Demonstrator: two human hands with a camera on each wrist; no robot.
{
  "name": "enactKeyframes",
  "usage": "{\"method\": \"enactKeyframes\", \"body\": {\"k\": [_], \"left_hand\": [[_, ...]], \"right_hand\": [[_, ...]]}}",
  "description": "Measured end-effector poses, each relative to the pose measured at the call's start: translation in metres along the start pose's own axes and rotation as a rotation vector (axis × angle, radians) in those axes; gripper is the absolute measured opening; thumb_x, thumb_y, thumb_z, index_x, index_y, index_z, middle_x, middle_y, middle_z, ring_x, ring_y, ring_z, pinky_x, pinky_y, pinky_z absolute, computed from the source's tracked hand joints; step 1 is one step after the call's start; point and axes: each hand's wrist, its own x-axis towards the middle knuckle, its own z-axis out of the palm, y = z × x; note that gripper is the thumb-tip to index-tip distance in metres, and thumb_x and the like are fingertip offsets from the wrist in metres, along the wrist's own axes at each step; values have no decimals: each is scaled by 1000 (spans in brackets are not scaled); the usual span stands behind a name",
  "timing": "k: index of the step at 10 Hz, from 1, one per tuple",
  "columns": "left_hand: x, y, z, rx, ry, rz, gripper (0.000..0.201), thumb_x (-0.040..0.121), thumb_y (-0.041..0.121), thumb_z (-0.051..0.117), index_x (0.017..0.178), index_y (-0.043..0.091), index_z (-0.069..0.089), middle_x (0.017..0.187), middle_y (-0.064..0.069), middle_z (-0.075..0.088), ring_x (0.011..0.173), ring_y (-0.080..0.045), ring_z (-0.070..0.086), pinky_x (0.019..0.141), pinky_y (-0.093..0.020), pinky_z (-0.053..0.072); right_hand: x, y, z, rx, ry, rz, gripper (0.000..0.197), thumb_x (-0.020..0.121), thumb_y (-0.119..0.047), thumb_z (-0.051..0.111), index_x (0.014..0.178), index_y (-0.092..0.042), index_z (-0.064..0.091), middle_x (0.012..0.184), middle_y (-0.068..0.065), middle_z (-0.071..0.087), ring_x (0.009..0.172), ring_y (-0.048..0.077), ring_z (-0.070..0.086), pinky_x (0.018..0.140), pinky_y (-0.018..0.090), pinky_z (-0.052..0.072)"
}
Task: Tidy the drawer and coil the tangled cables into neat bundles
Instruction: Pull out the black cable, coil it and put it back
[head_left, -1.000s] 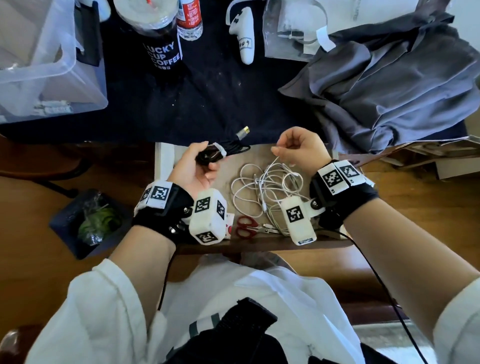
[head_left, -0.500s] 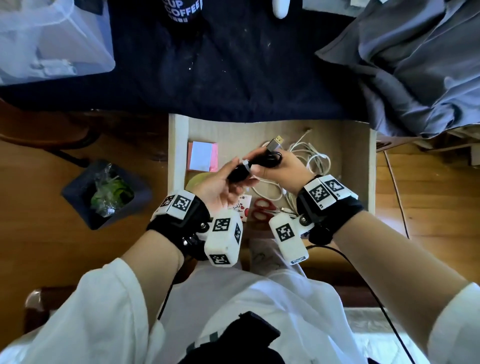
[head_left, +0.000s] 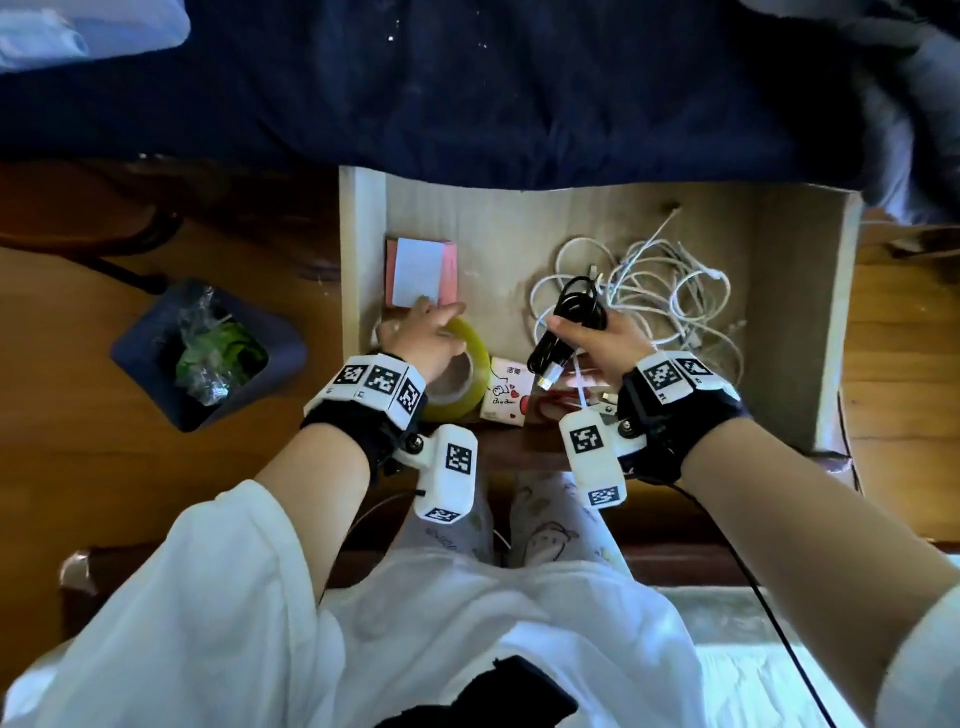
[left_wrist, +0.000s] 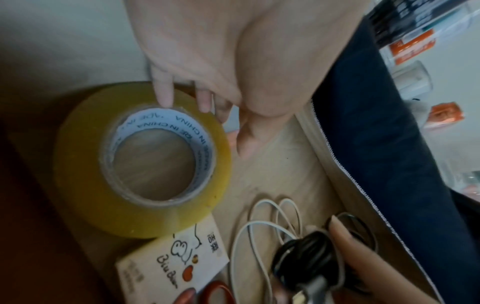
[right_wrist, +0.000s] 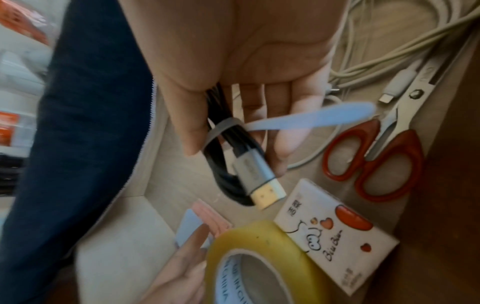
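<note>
The drawer (head_left: 795, 322) stands pulled out under the edge of a surface covered in dark blue cloth (head_left: 493, 88). The right hand (head_left: 597, 340) holds a coiled black cable (head_left: 574, 317) above the drawer floor, thumb and fingers curled round the bundle; a grey strap (right_wrist: 306, 119) wraps the coil, its loose end sticking out sideways, and the cable's gold-tipped plug (right_wrist: 262, 185) points down toward the drawer's near edge. Behind and to the right of that hand, a loose tangle of white cables (head_left: 670, 286) lies on the drawer floor. The left hand (head_left: 421, 338) rests on a roll of yellowish packing tape (left_wrist: 140, 164) in the near left corner, its fingers fairly straight with the tips on the roll's top rim. Just beyond the tape lies a pink pad of sticky notes (head_left: 421, 273) with a white sheet on top. Just beside the tape, on its right, is a small white packet with cartoon hearts (right_wrist: 337, 230), and next to that a pair of red-handled scissors (right_wrist: 374, 156) lying flat, with a white connector across the blades. On the wooden floor to the left sits a dark bin (head_left: 208, 353) holding crumpled plastic
</note>
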Motion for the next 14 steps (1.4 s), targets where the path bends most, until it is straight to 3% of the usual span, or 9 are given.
{"method": "enactKeyframes", "body": {"k": [2,4,5,7,8,9,11,12,14], "left_hand": [[10,-9,-1,-51,13,7,40,91,18,53,131,20,53,148,-8,37,138,-21,28,116,-38,14],[-3,26,9,-148,79,64,37,87,17,59,125,19,59,139,-5,46,129,-19,40,107,-25,26],[-6,53,27,-372,-109,105,25,91,10,54,111,20,65,126,-1,60,119,-17,53,100,-24,36],[6,89,66,-391,-382,-141,29,96,18,46,120,8,58,123,-5,60,99,-17,57,69,-21,41],[9,94,88,-529,-417,-345,15,94,14,45,96,5,57,87,-8,65,73,-17,61,68,-29,47],[8,100,96,-423,-381,-399,19,94,15,43,79,9,52,76,-5,58,65,-16,56,59,-27,46],[17,110,93,101,-375,-266,12,97,10,47,95,0,53,84,-10,55,56,-17,53,54,-25,44],[19,107,92,401,-394,-174,45,90,27,62,126,3,50,123,-15,58,103,-33,62,86,-36,49],[6,116,53,406,-375,-6,32,93,30,56,114,9,66,107,-12,66,44,-7,44,37,-7,31]], "right_hand": [[12,-3,-7,-84,32,5,27,80,-21,71,104,-18,59,87,1,65,81,19,65,64,27,57],[5,-1,-54,-132,38,82,23,81,-21,70,101,-18,58,79,0,63,63,13,60,51,21,51],[-1,8,-85,-153,39,135,29,80,-23,70,106,-16,58,81,1,64,66,14,61,52,21,52],[-7,26,-128,-92,64,190,22,79,-21,72,97,-15,61,82,5,65,68,18,63,64,29,56],[-7,30,-139,-48,42,193,12,80,-20,71,86,-18,60,76,4,64,63,16,61,57,24,53],[-5,33,-143,-38,13,193,11,80,-20,70,84,-20,60,78,4,65,65,16,62,60,24,53],[1,36,-143,-28,-37,207,19,80,-24,71,95,-19,62,82,2,66,70,15,63,57,22,52],[4,37,-142,-28,-46,214,20,79,-25,71,96,-20,62,85,2,66,76,17,64,68,27,55],[7,32,-141,2,-47,223,17,80,-23,71,92,-15,62,82,3,66,76,16,64,77,32,55]]}}
